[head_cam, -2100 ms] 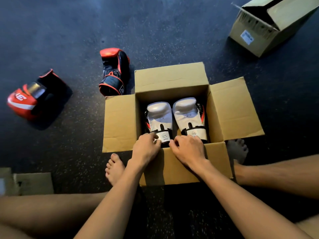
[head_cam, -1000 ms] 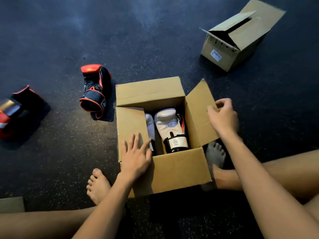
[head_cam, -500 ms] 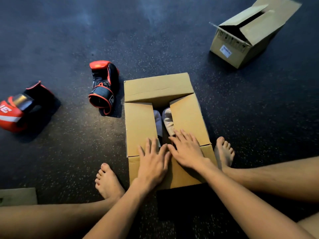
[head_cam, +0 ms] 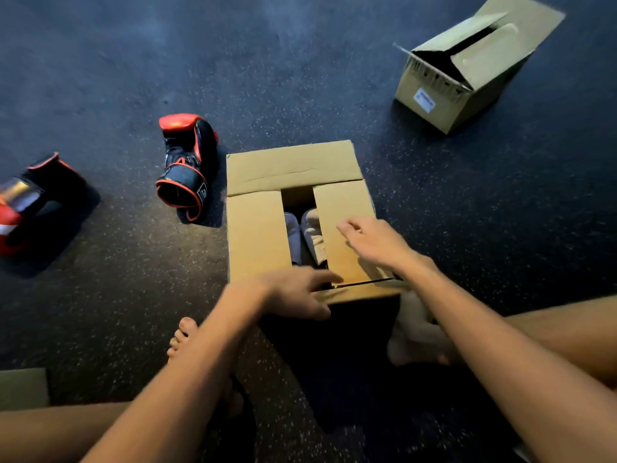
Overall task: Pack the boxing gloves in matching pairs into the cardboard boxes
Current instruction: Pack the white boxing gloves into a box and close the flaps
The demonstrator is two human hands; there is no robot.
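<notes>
The tan cardboard box (head_cam: 257,228) is showing plain brown. The padded white boxing gloves (head_cam: 312,228) inside are reading greyish. The black boxing glove (head_cam: 187,162) is showing red trim. The dark blue-grey floor (head_cam: 100,295) is showing pale speckles.

The near cardboard box (head_cam: 257,235) is matt brown board, and the far cardboard box (head_cam: 484,61) is the same, with a white paper label (head_cam: 424,100). The red-and-black glove (head_cam: 187,162) looks like glossy leather or vinyl. So does the far-left glove (head_cam: 20,208), which has a shiny silvery patch. The white gloves (head_cam: 310,232) look smooth. The floor (head_cam: 300,78) is dark and matt — speckled and grainy.
</notes>
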